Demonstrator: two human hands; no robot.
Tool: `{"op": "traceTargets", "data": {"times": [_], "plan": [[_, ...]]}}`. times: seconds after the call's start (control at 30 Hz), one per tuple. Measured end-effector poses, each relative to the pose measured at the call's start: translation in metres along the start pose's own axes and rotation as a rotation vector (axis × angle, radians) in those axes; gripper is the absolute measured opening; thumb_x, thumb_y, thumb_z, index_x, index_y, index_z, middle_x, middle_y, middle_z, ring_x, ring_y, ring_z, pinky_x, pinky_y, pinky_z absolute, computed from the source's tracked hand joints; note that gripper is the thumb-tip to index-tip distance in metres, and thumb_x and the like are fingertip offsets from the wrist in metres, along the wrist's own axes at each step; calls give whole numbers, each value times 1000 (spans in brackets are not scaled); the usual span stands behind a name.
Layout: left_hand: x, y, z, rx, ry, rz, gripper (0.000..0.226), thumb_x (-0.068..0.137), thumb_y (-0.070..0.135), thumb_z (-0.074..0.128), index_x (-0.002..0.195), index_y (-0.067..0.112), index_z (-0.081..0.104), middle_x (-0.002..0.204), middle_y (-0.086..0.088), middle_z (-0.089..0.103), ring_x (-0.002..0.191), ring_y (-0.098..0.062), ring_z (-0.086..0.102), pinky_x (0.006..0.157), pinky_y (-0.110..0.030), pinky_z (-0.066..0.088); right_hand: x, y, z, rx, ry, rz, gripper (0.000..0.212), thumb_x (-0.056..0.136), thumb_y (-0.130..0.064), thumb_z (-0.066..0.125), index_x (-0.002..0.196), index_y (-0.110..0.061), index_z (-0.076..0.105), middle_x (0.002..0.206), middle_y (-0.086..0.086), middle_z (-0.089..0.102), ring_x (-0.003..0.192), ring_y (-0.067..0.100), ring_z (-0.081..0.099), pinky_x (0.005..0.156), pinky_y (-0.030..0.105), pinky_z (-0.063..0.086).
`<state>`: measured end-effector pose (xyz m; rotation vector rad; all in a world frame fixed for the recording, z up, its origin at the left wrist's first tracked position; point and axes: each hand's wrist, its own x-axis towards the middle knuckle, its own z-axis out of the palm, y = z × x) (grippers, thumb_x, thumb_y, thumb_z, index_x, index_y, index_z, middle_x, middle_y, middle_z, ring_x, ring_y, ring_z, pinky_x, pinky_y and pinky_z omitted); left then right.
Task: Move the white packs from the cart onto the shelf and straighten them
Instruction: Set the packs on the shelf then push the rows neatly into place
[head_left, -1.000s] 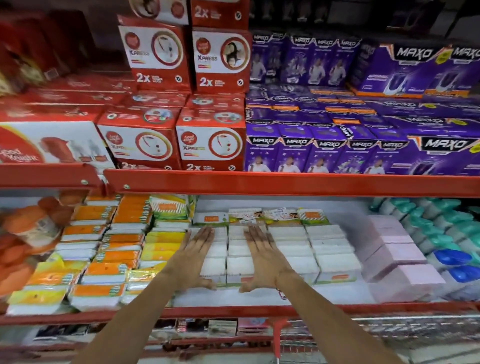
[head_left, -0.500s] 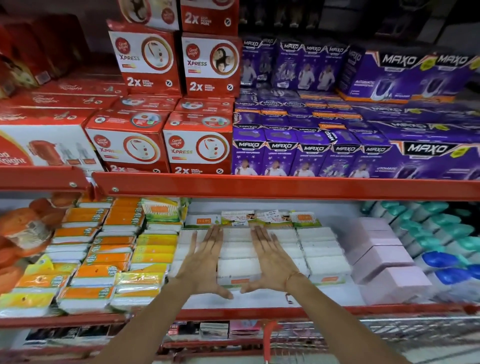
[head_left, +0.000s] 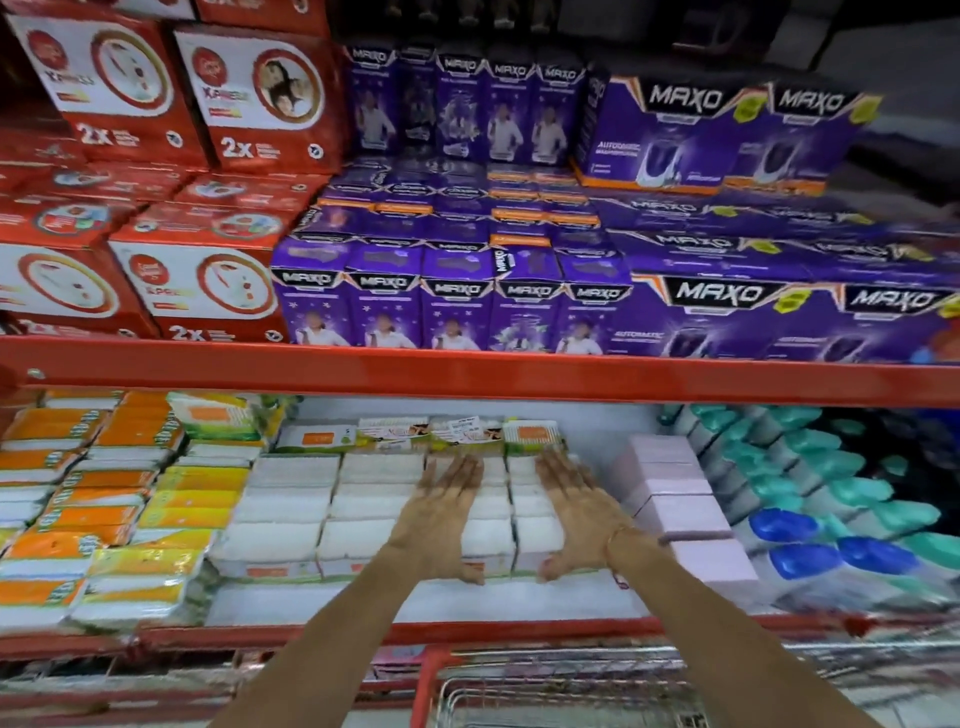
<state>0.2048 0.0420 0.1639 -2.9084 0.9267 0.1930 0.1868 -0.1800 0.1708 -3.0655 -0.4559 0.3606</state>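
On the far left of the lower shelf (head_left: 415, 603) I see orange and yellow packs (head_left: 104, 499) stacked in rows. Next to them lie the white packs (head_left: 291, 499), laid flat in columns that run from front to back, with a bare strip of shelf in front of them. My left hand (head_left: 441, 514) lies flat on the third column of white packs, fingers spread and pointing to the back, thumb hooked down over the front edge of the nearest pack; it presses rather than grips. My right hand (head_left: 582, 512) is flat in the same way on the column at the right end, thumb also at the front edge, nothing closed in it. One column of white packs shows between the two hands. Just right of my right hand stand pale pink blocks (head_left: 675, 499), and beyond them teal and blue capped bottles (head_left: 810, 509), blurred. Above, on the upper shelf, red boxes (head_left: 197, 280) sit left and purple MAXO boxes (head_left: 519, 301) right. At the bottom edge the wire cart (head_left: 561, 696) shows, its load not visible to me.
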Motion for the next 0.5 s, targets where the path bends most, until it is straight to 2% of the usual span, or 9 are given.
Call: {"op": "traceTargets", "data": {"times": [0.17,0.33,0.43,0.5], "plan": [[0,11,0,66,-35,-43,130,66,73,59,145,2,-16,158,-14,-15,145,-29,-17,120,-48,-9,2,-2,8,-19,55,5,135,56,-67,70,145,-9,-14,156,14,-16,143,26,-14,120,41,0],[-1,19,-7,118,-62,-78,128,70,70,59,143,-2,-19,156,-17,-17,144,-33,-17,111,-42,-18,-3,-10,3,-72,47,30,132,60,-68,68,145,-6,-13,157,14,-11,144,27,-9,120,38,-2],[-17,25,-20,73,-19,-101,118,76,66,55,145,-1,-15,158,-16,-11,145,-31,-12,116,-42,-12,-16,-28,-11,-64,62,32,128,65,-68,64,144,-3,-13,156,15,-10,144,28,-10,121,40,0],[-32,25,-32,-13,44,-112,99,85,59,49,148,2,-3,159,-13,3,147,-27,0,120,-40,-1,-27,-42,-23,-20,121,1,112,76,-63,58,146,-5,-8,157,14,-3,145,25,-3,121,38,7]]}}
